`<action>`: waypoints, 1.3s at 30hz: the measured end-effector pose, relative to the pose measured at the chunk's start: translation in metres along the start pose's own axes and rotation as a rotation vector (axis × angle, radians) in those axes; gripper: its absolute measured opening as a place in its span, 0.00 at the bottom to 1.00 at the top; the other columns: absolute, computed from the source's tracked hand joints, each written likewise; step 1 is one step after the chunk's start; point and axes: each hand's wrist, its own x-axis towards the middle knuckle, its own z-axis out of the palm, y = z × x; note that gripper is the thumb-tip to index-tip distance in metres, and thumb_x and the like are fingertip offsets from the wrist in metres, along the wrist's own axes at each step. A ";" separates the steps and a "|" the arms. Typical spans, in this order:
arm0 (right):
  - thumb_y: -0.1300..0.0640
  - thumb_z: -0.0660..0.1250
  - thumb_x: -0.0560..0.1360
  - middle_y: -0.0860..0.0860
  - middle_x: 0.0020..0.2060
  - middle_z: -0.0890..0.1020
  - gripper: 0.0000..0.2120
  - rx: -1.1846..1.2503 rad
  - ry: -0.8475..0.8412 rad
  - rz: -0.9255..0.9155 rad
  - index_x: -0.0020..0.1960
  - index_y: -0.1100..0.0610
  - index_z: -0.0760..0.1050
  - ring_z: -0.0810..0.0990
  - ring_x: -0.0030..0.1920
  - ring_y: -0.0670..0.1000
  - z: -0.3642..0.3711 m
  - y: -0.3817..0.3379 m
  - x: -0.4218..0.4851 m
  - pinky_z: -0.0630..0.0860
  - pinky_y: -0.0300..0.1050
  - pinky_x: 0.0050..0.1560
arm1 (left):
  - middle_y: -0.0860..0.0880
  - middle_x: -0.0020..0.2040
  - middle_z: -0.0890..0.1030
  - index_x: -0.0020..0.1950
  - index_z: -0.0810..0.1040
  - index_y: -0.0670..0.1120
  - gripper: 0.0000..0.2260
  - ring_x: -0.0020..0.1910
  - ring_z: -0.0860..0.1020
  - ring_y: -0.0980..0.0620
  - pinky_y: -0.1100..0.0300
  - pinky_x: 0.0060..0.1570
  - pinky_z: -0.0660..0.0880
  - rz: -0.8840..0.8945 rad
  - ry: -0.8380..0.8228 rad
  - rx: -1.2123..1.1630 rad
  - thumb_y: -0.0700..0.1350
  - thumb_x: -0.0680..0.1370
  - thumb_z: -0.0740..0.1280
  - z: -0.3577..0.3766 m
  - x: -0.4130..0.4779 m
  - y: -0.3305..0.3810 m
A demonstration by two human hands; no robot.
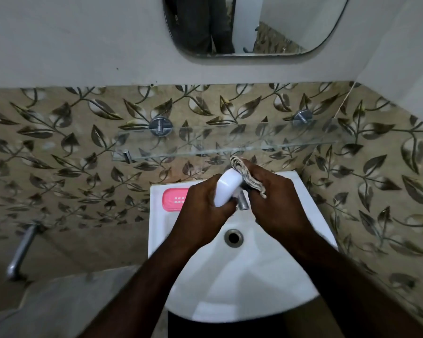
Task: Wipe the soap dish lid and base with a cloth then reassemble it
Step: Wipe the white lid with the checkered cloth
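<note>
Fingers [226, 208] around glossy white lid [226, 189]

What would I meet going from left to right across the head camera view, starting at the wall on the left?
metal pipe → pink soap dish base → white lid → cloth

On my feed I saw two bare forearms, which ran up from the lower edge of the frame. The left hand [204, 206] and right hand [280, 200] were bare as well. In the mirror [274, 23] at top centre, dark clothing showed, too blurred to name the garment.
</note>
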 end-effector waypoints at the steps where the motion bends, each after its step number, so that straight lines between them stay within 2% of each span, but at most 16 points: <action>1: 0.68 0.58 0.69 0.47 0.55 0.83 0.27 -0.032 0.009 -0.070 0.64 0.52 0.77 0.79 0.50 0.37 0.002 -0.008 -0.003 0.75 0.37 0.55 | 0.45 0.39 0.84 0.46 0.80 0.40 0.06 0.35 0.78 0.57 0.64 0.35 0.72 -0.008 0.000 -0.004 0.33 0.71 0.70 0.000 0.002 -0.001; 3: 0.65 0.56 0.68 0.50 0.62 0.79 0.26 -0.100 0.007 -0.262 0.65 0.57 0.77 0.74 0.62 0.42 0.011 -0.021 -0.012 0.67 0.38 0.68 | 0.51 0.36 0.83 0.42 0.81 0.44 0.06 0.36 0.78 0.61 0.66 0.35 0.73 -0.016 0.000 -0.054 0.34 0.70 0.71 -0.001 0.006 -0.004; 4: 0.65 0.55 0.68 0.50 0.63 0.78 0.27 -0.111 -0.003 -0.308 0.65 0.58 0.76 0.72 0.65 0.43 0.015 -0.020 -0.012 0.64 0.38 0.70 | 0.51 0.36 0.84 0.41 0.80 0.47 0.07 0.37 0.80 0.58 0.61 0.37 0.75 -0.017 0.008 -0.074 0.35 0.70 0.70 -0.001 0.006 -0.006; 6: 0.69 0.57 0.69 0.45 0.59 0.80 0.27 -0.014 -0.017 -0.180 0.65 0.55 0.77 0.76 0.61 0.41 0.012 -0.011 -0.004 0.71 0.39 0.65 | 0.47 0.39 0.84 0.43 0.79 0.44 0.04 0.40 0.81 0.48 0.51 0.40 0.76 -0.011 0.032 -0.067 0.37 0.70 0.70 0.000 0.002 -0.009; 8: 0.70 0.59 0.70 0.40 0.51 0.82 0.28 0.068 -0.026 0.016 0.64 0.50 0.78 0.80 0.50 0.38 0.005 0.000 0.004 0.76 0.39 0.52 | 0.45 0.40 0.84 0.46 0.80 0.42 0.06 0.41 0.80 0.46 0.50 0.40 0.75 0.025 0.058 -0.042 0.36 0.71 0.71 0.003 -0.004 -0.010; 9: 0.68 0.60 0.69 0.41 0.51 0.83 0.27 0.048 -0.025 0.035 0.64 0.49 0.78 0.81 0.51 0.40 0.004 0.002 0.005 0.76 0.39 0.51 | 0.45 0.40 0.84 0.47 0.80 0.41 0.06 0.40 0.80 0.47 0.51 0.40 0.75 0.036 0.064 -0.035 0.35 0.71 0.71 0.004 -0.006 -0.010; 12: 0.68 0.59 0.67 0.49 0.58 0.82 0.27 0.031 0.005 -0.084 0.62 0.54 0.79 0.77 0.61 0.45 0.010 -0.015 0.000 0.72 0.40 0.63 | 0.49 0.38 0.83 0.46 0.79 0.43 0.06 0.37 0.80 0.52 0.53 0.38 0.75 0.023 0.087 -0.036 0.37 0.70 0.72 0.005 -0.002 -0.012; 15: 0.71 0.59 0.66 0.48 0.60 0.79 0.27 0.079 0.005 -0.199 0.63 0.58 0.78 0.74 0.64 0.44 0.016 -0.020 -0.001 0.67 0.42 0.69 | 0.49 0.40 0.84 0.46 0.79 0.48 0.07 0.39 0.81 0.53 0.53 0.39 0.75 0.001 0.101 -0.137 0.39 0.70 0.71 0.001 0.000 -0.012; 17: 0.71 0.59 0.71 0.48 0.57 0.82 0.24 0.273 -0.028 -0.008 0.62 0.54 0.79 0.81 0.58 0.49 0.010 -0.016 0.006 0.75 0.53 0.62 | 0.51 0.41 0.84 0.47 0.80 0.49 0.09 0.41 0.82 0.52 0.53 0.41 0.77 0.018 0.111 -0.141 0.38 0.71 0.73 -0.001 -0.002 -0.010; 18: 0.72 0.59 0.72 0.50 0.54 0.84 0.25 0.388 -0.065 0.097 0.62 0.52 0.80 0.83 0.53 0.52 0.005 -0.013 0.010 0.79 0.56 0.57 | 0.55 0.41 0.84 0.48 0.80 0.50 0.11 0.41 0.82 0.56 0.59 0.40 0.77 0.026 0.126 -0.147 0.36 0.71 0.74 -0.002 -0.003 -0.009; 20: 0.75 0.58 0.73 0.52 0.53 0.85 0.25 0.617 -0.156 0.224 0.63 0.54 0.78 0.83 0.53 0.54 -0.002 -0.007 0.013 0.80 0.53 0.54 | 0.60 0.43 0.84 0.53 0.80 0.50 0.15 0.45 0.82 0.63 0.69 0.43 0.76 0.022 0.165 -0.205 0.34 0.71 0.75 -0.002 -0.005 -0.005; 25: 0.65 0.62 0.79 0.61 0.58 0.81 0.14 0.943 -0.283 0.347 0.64 0.61 0.75 0.79 0.59 0.62 0.005 0.001 0.002 0.75 0.57 0.61 | 0.47 0.50 0.86 0.58 0.79 0.46 0.19 0.49 0.84 0.49 0.56 0.46 0.80 -0.035 0.273 -0.599 0.35 0.69 0.74 -0.002 0.000 -0.003; 30: 0.64 0.65 0.78 0.60 0.57 0.82 0.14 0.904 -0.239 0.374 0.63 0.61 0.76 0.80 0.59 0.62 0.014 0.007 -0.001 0.73 0.61 0.63 | 0.48 0.46 0.86 0.57 0.78 0.45 0.19 0.46 0.83 0.50 0.56 0.43 0.80 -0.109 0.253 -0.802 0.31 0.69 0.71 0.004 -0.002 -0.007; 34: 0.64 0.65 0.78 0.60 0.56 0.82 0.14 0.801 -0.214 0.356 0.63 0.61 0.76 0.80 0.58 0.61 0.018 0.011 0.003 0.73 0.62 0.63 | 0.46 0.48 0.83 0.60 0.74 0.42 0.18 0.47 0.82 0.49 0.55 0.44 0.80 -0.164 0.234 -0.964 0.42 0.71 0.67 -0.001 0.006 -0.012; 37: 0.65 0.66 0.78 0.58 0.56 0.83 0.13 0.768 -0.190 0.356 0.62 0.60 0.77 0.81 0.58 0.59 0.022 0.012 0.004 0.73 0.60 0.63 | 0.52 0.50 0.83 0.65 0.71 0.51 0.20 0.48 0.82 0.54 0.58 0.43 0.80 -0.223 0.294 -0.909 0.51 0.73 0.66 -0.004 0.013 -0.014; 39: 0.64 0.66 0.77 0.57 0.55 0.83 0.13 0.747 -0.180 0.360 0.62 0.59 0.77 0.81 0.58 0.58 0.025 0.011 0.005 0.73 0.60 0.63 | 0.51 0.57 0.81 0.69 0.68 0.57 0.23 0.53 0.81 0.53 0.56 0.47 0.80 -0.264 0.280 -0.951 0.54 0.75 0.66 -0.004 0.016 -0.017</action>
